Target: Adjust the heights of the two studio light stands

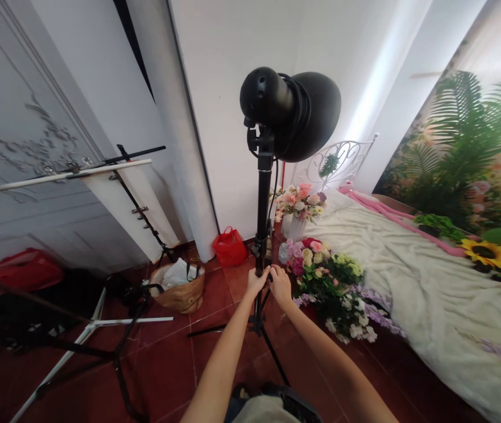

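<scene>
A black studio lamp with a wide round shade [316,114] sits on top of a black stand [264,200], its cable coiled round the neck. My left hand [257,282] is wrapped round the stand's pole below a clamp joint. Beside it on the right, my right hand [280,285] has its fingers bent against a small part at the pole, perhaps a knob, mostly hidden by the fingers. Below the hands, the stand's legs [276,355] spread over the red tiled floor.
Artificial flowers [316,258] lie right of the stand, beside a bed with a cream blanket [391,258]. A red bag [230,247] and a woven basket [184,294] stand to the left. Other stands [96,323] crowd the left floor.
</scene>
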Available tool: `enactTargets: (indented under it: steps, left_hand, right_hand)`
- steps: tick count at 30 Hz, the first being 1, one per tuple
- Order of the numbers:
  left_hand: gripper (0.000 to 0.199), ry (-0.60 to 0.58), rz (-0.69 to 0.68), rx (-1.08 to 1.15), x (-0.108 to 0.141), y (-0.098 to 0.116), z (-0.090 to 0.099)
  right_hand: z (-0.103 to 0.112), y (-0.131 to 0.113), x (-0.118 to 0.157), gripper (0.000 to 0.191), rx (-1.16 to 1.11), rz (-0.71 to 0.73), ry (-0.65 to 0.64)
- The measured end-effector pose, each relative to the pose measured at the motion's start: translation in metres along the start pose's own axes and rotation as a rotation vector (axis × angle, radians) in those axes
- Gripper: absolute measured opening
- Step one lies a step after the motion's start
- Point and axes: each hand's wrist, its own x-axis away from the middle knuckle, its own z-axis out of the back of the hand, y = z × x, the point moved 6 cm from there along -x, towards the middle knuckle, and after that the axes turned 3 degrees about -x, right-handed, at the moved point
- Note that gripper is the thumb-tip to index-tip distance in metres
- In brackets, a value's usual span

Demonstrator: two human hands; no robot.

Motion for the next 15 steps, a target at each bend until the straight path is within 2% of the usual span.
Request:
enactTargets:
  steps: [5,10,12,15]
  left_hand:
    - [0.034,0.016,0.006,0.027,0.001,0.002,0.001]
    - [0.025,0.031,-0.001,0.017,0.000,-0.005,0.002]
    - [0.022,0.025,0.021,0.018,-0.001,-0.011,0.001]
    - [0.020,0.003,0.042,0.031,-0.003,-0.019,-0.001]
  right_hand:
    - [-0.003,0.000,-0.001,0.050,-0.006,0.000,-0.102]
    - [-0.002,0.009,-0.013,0.056,0.044,-0.061,-0.340]
    - [0.000,0.011,-0.024,0.052,0.019,-0.053,-0.444]
    - [0.000,0.013,-0.045,0.038,-0.148,-0.094,-0.573]
